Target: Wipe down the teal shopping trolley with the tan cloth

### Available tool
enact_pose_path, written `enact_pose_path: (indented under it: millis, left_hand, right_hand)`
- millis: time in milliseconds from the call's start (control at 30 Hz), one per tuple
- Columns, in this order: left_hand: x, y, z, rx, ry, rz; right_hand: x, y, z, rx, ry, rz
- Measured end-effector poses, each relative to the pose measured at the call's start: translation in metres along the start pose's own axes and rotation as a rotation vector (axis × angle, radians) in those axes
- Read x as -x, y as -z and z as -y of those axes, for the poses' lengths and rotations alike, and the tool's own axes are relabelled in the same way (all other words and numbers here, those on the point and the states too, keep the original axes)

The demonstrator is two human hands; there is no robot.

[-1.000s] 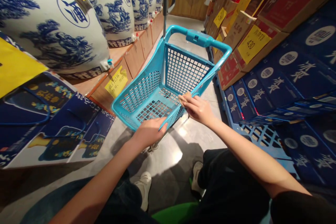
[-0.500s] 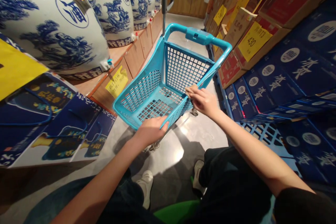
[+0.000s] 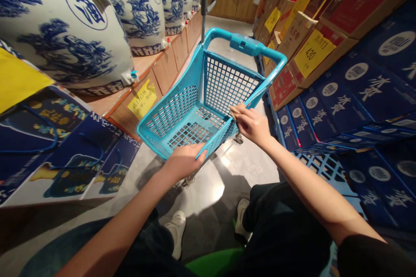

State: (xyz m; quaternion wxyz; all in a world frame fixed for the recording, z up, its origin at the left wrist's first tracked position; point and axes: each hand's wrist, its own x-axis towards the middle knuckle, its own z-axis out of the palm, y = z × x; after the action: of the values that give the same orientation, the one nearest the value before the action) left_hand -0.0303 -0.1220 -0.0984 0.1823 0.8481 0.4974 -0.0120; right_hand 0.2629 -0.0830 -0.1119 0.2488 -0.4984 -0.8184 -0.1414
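A blue plastic shopping cart (image 3: 175, 108) with latticed sides and a curved handle at its far end stands on the floor in front of me. My left hand (image 3: 185, 160) is wrapped over the rim at its near corner. Along the right-hand rim is my right hand (image 3: 251, 123), its fingers pinched on a small tan thing that looks like a cloth or tissue, against the cart's side. The basket holds no goods that I can see. A dark pole rises by the cart's far left corner.
Big blue-and-white jars (image 3: 71, 39) line a wooden ledge (image 3: 165, 69) on the left, above dark blue gift boxes (image 3: 74, 160). Stacked blue boxes (image 3: 344, 99) and red-brown cartons (image 3: 292, 69) rise on the right. A green object (image 3: 214, 262) is below me.
The cart's near end has shifted very slightly left, together with my left hand. My right hand keeps its pinch at the side. The surroundings have shifted slightly left in view.
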Motion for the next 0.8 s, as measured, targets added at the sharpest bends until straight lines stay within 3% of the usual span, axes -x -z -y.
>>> enact_pose_path:
  millis: [100,200,267,433,500,600,700,800]
  left_hand:
    - [-0.001,-0.001,0.001,0.012,-0.016,-0.019]
    - [-0.001,-0.002,0.004,0.045,-0.041,-0.052]
    - [0.000,-0.003,0.005,0.062,-0.049,-0.060]
    - [-0.001,-0.003,0.005,0.065,-0.016,-0.044]
    - [-0.002,-0.003,0.004,0.065,-0.001,-0.027]
    - [-0.005,-0.002,0.004,0.085,-0.013,-0.028]
    - [-0.007,0.000,0.004,0.058,-0.015,-0.018]
    - [-0.009,0.003,0.003,0.002,-0.003,0.012]
  right_hand:
    - [0.002,0.000,0.011,-0.030,-0.017,-0.007]
    - [0.010,-0.001,0.041,-0.084,0.143,0.028]
    - [0.012,-0.003,0.048,-0.088,0.219,0.038]
    - [0.003,-0.008,0.014,-0.060,0.073,-0.092]
    - [0.003,-0.009,0.011,-0.072,0.036,-0.124]
    - [0.012,-0.011,0.040,-0.098,0.077,-0.059]
    - [0.022,-0.010,0.077,-0.148,0.244,0.030]
    - [0.021,-0.009,0.079,-0.167,0.379,0.017]
